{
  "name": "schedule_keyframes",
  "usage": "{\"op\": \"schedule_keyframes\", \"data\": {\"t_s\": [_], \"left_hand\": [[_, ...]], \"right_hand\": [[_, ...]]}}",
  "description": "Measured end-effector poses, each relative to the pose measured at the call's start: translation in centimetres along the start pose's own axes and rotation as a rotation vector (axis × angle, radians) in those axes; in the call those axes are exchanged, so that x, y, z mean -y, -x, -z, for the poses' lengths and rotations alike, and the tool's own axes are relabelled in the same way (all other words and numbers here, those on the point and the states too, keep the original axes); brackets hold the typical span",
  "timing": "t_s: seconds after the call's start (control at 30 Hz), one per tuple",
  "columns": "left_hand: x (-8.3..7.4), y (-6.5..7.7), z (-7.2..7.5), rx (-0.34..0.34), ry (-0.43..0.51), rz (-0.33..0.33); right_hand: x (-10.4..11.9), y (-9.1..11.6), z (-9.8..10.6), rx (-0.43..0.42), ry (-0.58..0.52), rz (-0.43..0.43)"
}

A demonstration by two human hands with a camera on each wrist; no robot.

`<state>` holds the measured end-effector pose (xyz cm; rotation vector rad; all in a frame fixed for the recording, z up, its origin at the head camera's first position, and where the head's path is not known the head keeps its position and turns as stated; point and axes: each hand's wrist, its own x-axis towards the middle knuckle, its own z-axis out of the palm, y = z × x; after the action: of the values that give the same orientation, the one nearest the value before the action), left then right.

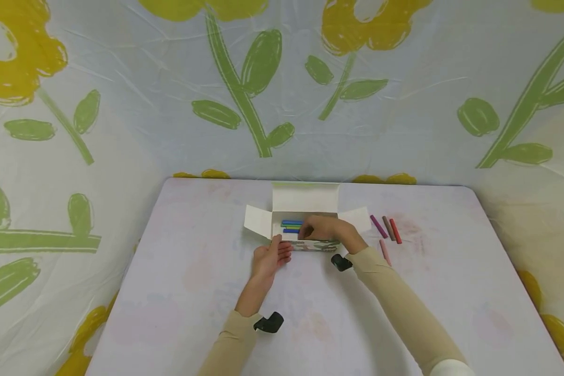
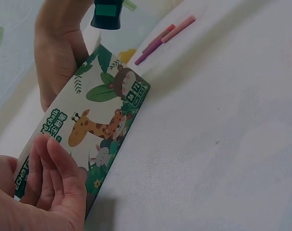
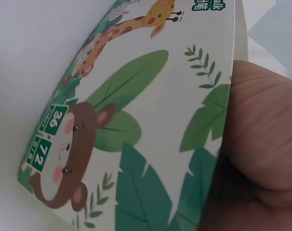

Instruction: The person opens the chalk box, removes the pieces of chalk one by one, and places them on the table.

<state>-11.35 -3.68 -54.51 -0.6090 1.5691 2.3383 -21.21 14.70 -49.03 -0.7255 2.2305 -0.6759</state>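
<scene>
A white cardboard chalk box (image 1: pixel 304 198) stands on the table with its lid and side flaps folded out. Blue and green chalk sticks (image 1: pixel 291 224) lie inside its left part. My left hand (image 1: pixel 266 258) holds the box's front left corner, thumb at the rim and fingers along the printed front (image 2: pixel 95 130). From the right, my right hand (image 1: pixel 321 228) reaches over the front wall, fingers down inside the box. In the right wrist view, the front panel (image 3: pixel 151 110) hides those fingertips, so I cannot tell whether they pinch a chalk stick.
Right of the box lie a purple chalk stick (image 1: pixel 378 226), a brown one (image 1: pixel 388 228), a red one (image 1: pixel 396 231) and, nearer me, a pink one (image 1: pixel 385 252). The white table (image 1: pixel 192 313) meets a flower-printed cloth (image 1: pixel 169 130) behind and at the sides.
</scene>
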Motion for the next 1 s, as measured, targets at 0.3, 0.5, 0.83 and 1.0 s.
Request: {"op": "schedule_keyframes", "data": {"t_s": [0.3,0.5,0.83,1.0], "left_hand": [[0.1,-0.1,-0.1,-0.008,-0.006,-0.016],[0.2,-0.1,-0.2,-0.018,-0.005,-0.015],[0.3,-0.2,-0.2,-0.024,0.005,-0.015],[0.3,-0.2,-0.2,-0.022,0.000,-0.015]], "right_hand": [[-0.2,0.3,0.3,0.006,0.062,-0.013],[-1.2,0.7,0.2,-0.088,0.072,0.134],[-1.2,3.1,0.6,-0.221,-0.019,0.216],[-1.7,4.7,0.9,-0.282,-0.085,0.202]]}}
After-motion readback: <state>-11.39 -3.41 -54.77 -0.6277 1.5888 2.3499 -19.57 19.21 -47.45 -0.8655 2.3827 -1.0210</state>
